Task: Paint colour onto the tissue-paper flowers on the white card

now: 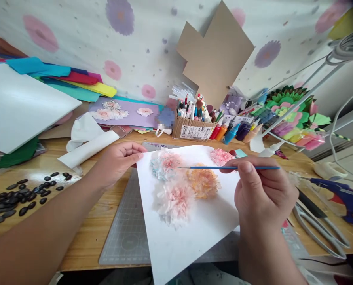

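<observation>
My left hand [120, 160] pinches the upper left corner of a white paper sheet [194, 241], which is tilted above a grey cutting mat [123, 233]. In my right hand [261, 190] is a thin blue paintbrush [212, 168], its tip pointing left over the flowers. Three ruffled paper flowers are on the sheet: a pink and pale blue one [166, 164], an orange-yellow one [204, 183] and a white one with a pink centre [176, 202]. Whether the brush touches a flower I cannot tell. Another pink flower [221, 156] shows behind my right fingers.
Black pebbles [22, 194] lie at left, below a rolled white paper [90, 148]. A cardboard box of pens [192, 126] and paint bottles [231, 132] stand behind. On the right are scissors [319, 229], a blue glue gun [339, 190] and a lamp arm [301, 93].
</observation>
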A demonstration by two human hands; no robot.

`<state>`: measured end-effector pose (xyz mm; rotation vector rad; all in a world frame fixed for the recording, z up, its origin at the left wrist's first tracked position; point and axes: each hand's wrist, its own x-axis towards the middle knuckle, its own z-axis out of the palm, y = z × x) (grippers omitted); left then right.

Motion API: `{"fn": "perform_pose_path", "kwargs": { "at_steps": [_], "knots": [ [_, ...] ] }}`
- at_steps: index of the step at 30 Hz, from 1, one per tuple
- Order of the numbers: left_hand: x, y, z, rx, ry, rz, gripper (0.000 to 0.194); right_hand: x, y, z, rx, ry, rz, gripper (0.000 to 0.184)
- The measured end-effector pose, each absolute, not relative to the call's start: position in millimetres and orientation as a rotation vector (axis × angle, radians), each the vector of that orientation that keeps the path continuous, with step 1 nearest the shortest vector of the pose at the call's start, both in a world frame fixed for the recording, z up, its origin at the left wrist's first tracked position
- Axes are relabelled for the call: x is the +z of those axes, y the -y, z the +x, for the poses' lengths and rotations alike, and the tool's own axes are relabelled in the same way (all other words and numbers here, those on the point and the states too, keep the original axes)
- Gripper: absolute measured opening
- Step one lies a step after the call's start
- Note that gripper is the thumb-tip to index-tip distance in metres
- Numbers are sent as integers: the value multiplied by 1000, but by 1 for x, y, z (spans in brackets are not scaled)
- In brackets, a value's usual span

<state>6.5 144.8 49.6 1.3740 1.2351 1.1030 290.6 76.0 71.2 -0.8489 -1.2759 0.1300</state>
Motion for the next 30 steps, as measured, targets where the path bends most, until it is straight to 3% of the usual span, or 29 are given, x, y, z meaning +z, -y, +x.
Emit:
{"fn": "perform_pose_path", "kwargs": {
  "at_steps": [7,13,30],
  "knots": [
    [45,-146,2,1065,-1253,1363,22,65,-67,290,252,1293,-938,6],
    [42,-147,2,1084,-1274,1347,17,69,-63,286,172,1245,-1021,8],
    [44,-148,3,1102,-1291,1351,29,70,-56,288,47,1334,-1093,9]
  ]
}}
